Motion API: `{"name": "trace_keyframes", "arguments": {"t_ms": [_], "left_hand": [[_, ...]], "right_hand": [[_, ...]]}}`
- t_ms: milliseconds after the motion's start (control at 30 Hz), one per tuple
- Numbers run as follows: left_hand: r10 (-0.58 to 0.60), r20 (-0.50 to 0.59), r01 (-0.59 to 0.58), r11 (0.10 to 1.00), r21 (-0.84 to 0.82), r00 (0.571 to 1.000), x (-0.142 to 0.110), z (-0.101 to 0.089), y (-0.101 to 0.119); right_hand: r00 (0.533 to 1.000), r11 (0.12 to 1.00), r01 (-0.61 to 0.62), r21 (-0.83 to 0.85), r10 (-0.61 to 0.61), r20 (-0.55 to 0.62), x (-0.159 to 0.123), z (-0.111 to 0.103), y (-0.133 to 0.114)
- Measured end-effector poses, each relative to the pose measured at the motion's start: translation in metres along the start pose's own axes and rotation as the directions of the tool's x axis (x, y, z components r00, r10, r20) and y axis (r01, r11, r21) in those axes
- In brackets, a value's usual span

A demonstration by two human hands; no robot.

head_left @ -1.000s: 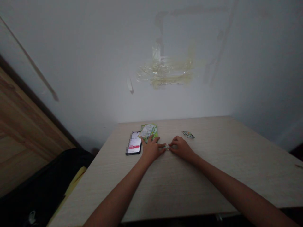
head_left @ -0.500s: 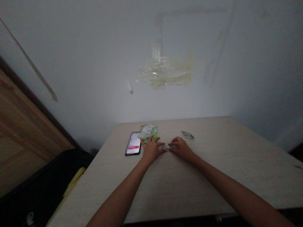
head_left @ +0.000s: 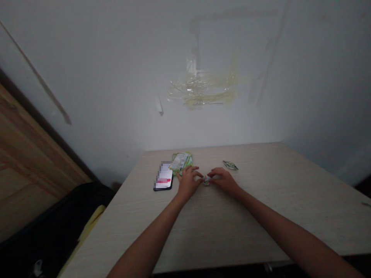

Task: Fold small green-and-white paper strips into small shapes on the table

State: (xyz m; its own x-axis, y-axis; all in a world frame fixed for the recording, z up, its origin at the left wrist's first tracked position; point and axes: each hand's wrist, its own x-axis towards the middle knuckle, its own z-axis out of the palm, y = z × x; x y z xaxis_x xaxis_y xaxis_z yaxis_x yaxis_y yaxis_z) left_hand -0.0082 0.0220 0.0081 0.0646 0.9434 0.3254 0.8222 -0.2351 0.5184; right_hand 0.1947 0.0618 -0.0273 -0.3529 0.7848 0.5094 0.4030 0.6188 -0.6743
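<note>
Between my fingertips, a small folded piece of a white-and-green printed packet point(head_left: 206, 180) stands just over the tabletop. My left hand point(head_left: 189, 181) pinches its left side between thumb and fingers. From the right, my right hand point(head_left: 223, 180) pinches the other side, with its fingers curled. Behind my left hand lie several flat green-and-white printed packets point(head_left: 181, 160), partly covered by its fingers. A folded packet point(head_left: 230, 165), narrow and diamond-shaped, rests beyond my right hand.
A phone point(head_left: 164, 177) with a lit screen lies left of my left hand, touching the flat packets. The pale wooden table point(head_left: 246, 239) meets a wall point(head_left: 116, 96) with old tape on it. Left of the table are a dark bag-like shape and yellow cloth point(head_left: 92, 221).
The small packet piece has turned from lying flat to standing more upright between my fingertips. My left hand has moved slightly right and its fingers have drawn together.
</note>
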Motion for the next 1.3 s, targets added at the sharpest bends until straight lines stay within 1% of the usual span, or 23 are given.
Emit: {"name": "trace_keyframes", "arguments": {"t_ms": [133,333,467,667,833,967,1100,1300], "left_hand": [[-0.004,-0.011,0.004,1.0,-0.028,1.0,-0.001,-0.001,0.002],[0.017,-0.044,-0.019,0.999,-0.035,0.999,-0.002,0.001,0.003],[0.008,-0.032,-0.009,0.999,-0.035,0.999,-0.002,0.0,0.006],[-0.024,-0.059,0.02,0.997,-0.069,0.998,0.0,-0.001,0.005],[-0.073,-0.067,0.065,0.991,-0.114,0.995,0.002,0.001,0.004],[-0.071,-0.093,0.059,0.99,-0.125,0.993,0.003,0.0,0.004],[-0.085,-0.101,0.071,0.988,-0.137,0.991,0.004,-0.001,0.001],[-0.064,-0.135,0.048,0.991,-0.122,0.989,0.004,0.001,-0.002]], "right_hand": [[0.999,0.999,0.037,0.016,-0.036,-0.024,0.001,-0.001,-0.006],[0.998,0.999,0.024,0.026,-0.023,-0.051,0.002,-0.001,-0.005],[0.999,1.0,0.021,0.018,-0.02,-0.041,0.002,-0.001,-0.005],[1.0,1.0,0.008,-0.013,-0.008,0.0,0.005,-0.003,-0.011],[1.0,1.0,-0.014,0.016,0.014,-0.008,0.005,-0.003,-0.011],[1.0,0.999,-0.03,0.036,0.03,-0.004,0.006,-0.003,-0.006],[0.997,0.996,-0.075,0.048,0.076,-0.025,0.005,-0.003,-0.002],[0.994,0.993,-0.098,0.064,0.101,-0.049,0.005,-0.003,-0.003]]}}
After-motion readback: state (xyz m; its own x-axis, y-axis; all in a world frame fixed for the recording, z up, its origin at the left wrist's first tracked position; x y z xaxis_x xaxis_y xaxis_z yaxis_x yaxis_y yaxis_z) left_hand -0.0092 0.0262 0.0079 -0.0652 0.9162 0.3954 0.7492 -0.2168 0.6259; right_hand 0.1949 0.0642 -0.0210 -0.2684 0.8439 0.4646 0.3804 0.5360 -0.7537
